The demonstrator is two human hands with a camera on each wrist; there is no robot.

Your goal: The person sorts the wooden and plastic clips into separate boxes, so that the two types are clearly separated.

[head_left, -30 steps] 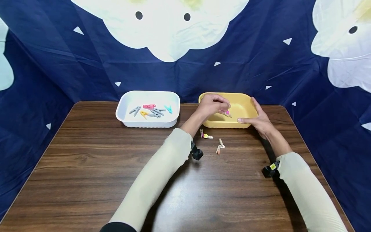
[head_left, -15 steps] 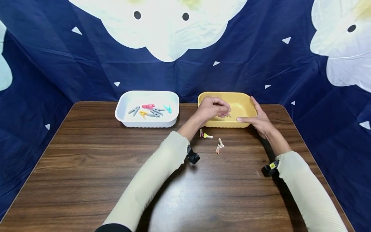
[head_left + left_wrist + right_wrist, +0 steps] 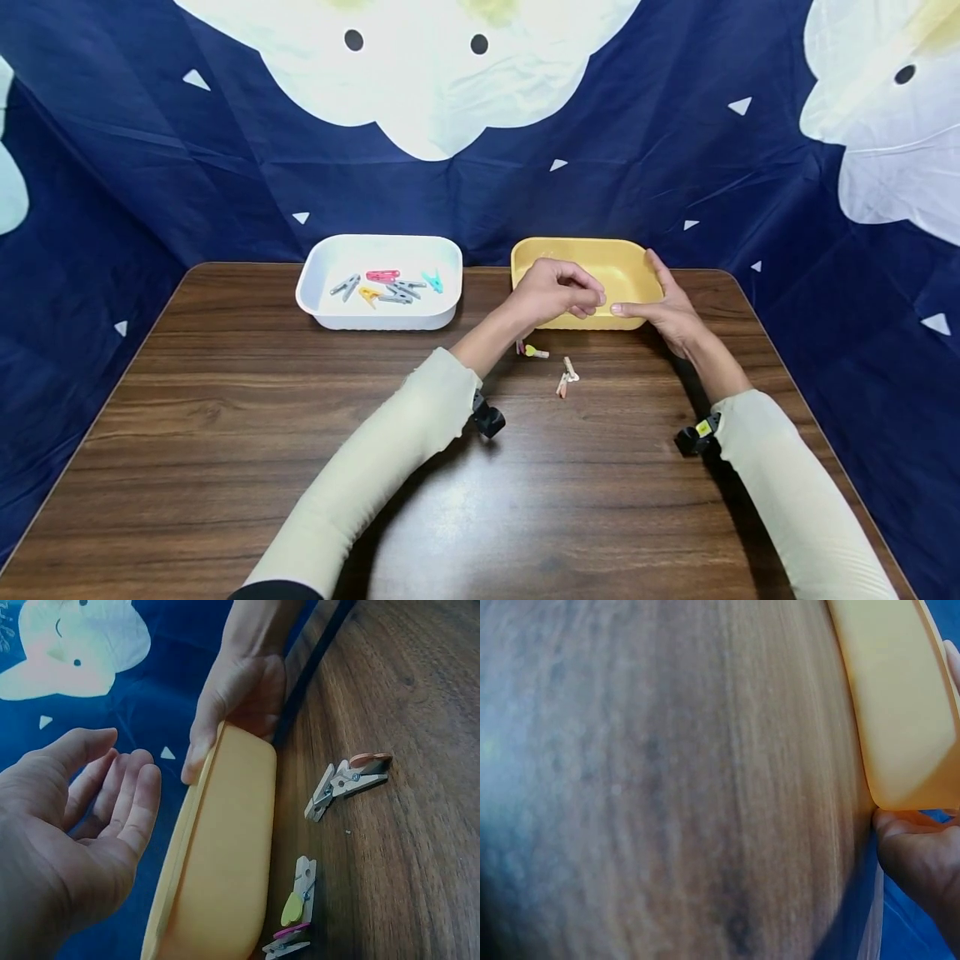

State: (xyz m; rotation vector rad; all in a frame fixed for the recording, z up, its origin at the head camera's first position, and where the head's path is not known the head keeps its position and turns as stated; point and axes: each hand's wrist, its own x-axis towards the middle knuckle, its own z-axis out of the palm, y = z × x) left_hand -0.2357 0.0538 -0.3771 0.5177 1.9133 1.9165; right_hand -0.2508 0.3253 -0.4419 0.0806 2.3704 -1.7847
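My left hand is over the left part of the yellow tray. In the left wrist view this hand has its fingers loosely bent and nothing between them. My right hand holds the tray's right end, thumb on the front rim and fingers along the side. On the table before the tray lie small wooden clothespins: one with a yellow heart, a pink one beside it, and a pair with white and orange hearts. My left hand hides part of the tray's inside.
A white tray stands to the left, with several plastic clothespins in grey, red, yellow and turquoise. Behind both trays hangs a dark blue cloth with white shapes. The wooden table stretches forward and left.
My left hand has let go of a small clothespin with a pink heart over the yellow tray; it is now out of sight. My right hand keeps its hold.
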